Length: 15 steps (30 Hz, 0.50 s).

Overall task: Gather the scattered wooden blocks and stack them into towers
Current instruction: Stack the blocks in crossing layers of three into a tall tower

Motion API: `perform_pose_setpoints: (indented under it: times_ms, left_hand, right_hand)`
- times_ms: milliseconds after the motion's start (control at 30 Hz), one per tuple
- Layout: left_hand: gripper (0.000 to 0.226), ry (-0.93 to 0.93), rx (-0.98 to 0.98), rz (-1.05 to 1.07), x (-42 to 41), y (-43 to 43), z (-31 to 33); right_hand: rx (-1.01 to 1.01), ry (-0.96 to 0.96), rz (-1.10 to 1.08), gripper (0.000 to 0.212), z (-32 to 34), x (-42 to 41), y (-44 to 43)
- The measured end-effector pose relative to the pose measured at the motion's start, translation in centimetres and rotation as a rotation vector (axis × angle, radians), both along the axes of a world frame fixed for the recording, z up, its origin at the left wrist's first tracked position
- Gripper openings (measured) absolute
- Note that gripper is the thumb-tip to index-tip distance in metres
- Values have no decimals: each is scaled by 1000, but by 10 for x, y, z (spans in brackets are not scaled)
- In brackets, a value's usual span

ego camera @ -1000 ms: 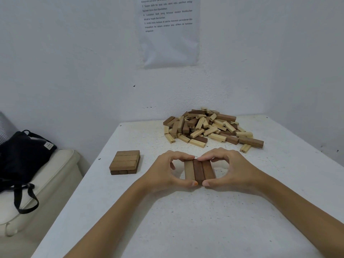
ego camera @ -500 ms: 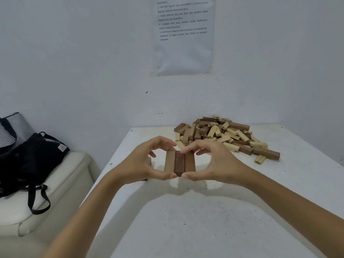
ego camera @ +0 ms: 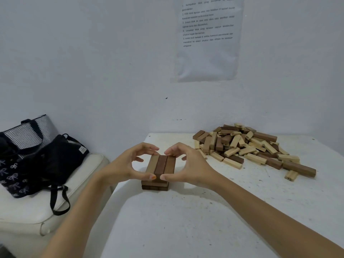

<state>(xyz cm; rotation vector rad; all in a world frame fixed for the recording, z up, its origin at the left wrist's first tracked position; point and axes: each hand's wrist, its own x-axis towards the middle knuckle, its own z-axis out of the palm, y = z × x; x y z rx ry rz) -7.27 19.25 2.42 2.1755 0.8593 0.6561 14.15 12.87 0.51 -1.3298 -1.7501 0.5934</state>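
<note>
Over the low stack [ego camera: 155,185], left hand [ego camera: 121,165] and right hand [ego camera: 191,164] pinch three blocks [ego camera: 161,164] (side by side), fingers [ego camera: 147,146] curled.

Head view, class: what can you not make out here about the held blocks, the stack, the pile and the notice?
Head view throughout.
1. Whether the three held blocks touch the stack: left hand and right hand thumbs cover the join.
2. The stack's layer count: held blocks cover it.
3. The pile: lower blocks buried by upper ones.
4. The notice: top cut by the frame edge, print too small.
</note>
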Motion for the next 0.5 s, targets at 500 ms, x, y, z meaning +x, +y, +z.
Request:
perform_pose_setpoints:
  times_ms: [500]
  left_hand:
    - [60,65,-92,35,-12,14,-13]
  right_hand:
    - [-69,7,-1,59,-16,-12,18]
